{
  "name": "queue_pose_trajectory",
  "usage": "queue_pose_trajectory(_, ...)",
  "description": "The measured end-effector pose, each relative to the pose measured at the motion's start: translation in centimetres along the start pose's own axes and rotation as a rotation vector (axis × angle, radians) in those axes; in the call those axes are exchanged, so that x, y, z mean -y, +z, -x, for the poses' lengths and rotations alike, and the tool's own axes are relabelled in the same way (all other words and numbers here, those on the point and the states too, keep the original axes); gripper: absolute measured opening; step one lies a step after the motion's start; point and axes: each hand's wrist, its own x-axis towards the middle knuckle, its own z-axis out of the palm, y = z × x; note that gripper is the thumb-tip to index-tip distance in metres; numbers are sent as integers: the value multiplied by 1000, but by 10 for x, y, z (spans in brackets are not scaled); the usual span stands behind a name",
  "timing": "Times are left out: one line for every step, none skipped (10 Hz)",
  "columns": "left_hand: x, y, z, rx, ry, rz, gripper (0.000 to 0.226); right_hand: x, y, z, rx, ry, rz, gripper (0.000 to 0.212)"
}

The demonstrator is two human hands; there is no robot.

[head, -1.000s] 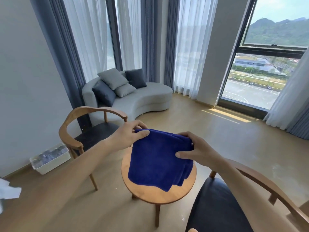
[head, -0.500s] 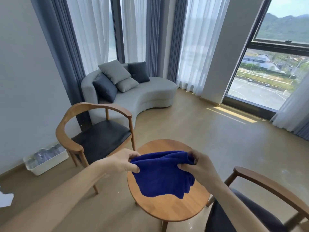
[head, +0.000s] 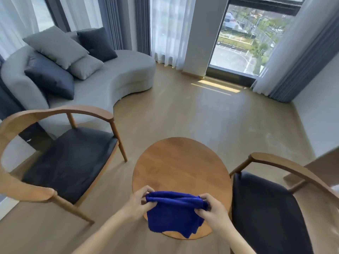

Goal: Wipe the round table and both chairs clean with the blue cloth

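A folded blue cloth (head: 171,215) hangs over the near edge of the round wooden table (head: 180,167). My left hand (head: 140,202) pinches its upper left corner, and my right hand (head: 211,208) pinches the upper right corner. The cloth's lower part drapes down in front of the tabletop. A wooden chair with a dark seat (head: 69,162) stands to the left of the table. A second such chair (head: 266,208) stands to the right, close to my right arm.
A curved grey sofa (head: 113,79) with several cushions stands at the back left. Curtains and a tall window (head: 244,39) line the far wall. Wooden floor (head: 201,114) lies between the sofa and the table.
The view has tilted down and come closer to the table. Both hands have lowered the cloth toward the table's near edge, and the cloth is bunched more tightly.
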Motion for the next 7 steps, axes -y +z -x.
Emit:
queue_pose_trajectory(9, 7, -30, 83, -72, -23, 9, -17, 2, -12, -24, 118, -44, 20)
queue_pose_trajectory(8, 17, -62, 153, -135, -38, 10, -31, 0, -28, -65, 202, -105, 20)
queue_pose_trajectory(2, 22, -99, 168, -208, -54, 9, -40, -8, -53, -94, 261, -164, 19)
queue_pose_trajectory(0, 24, -141, 160, -288, -70, 10, -48, -20, -91, -100, 331, -197, 19)
queue_pose_trajectory(2, 22, -189, 46, -369, -76, 23, -56, -28, -139, -146, 393, -245, 26)
queue_pose_trajectory(13, 18, -233, -146, -440, -82, 41, -67, -37, -184, -231, 487, -167, 51)
queue_pose_trajectory(20, 14, -251, -188, -472, -171, 41, -73, -45, -205, -206, 539, -38, 50)
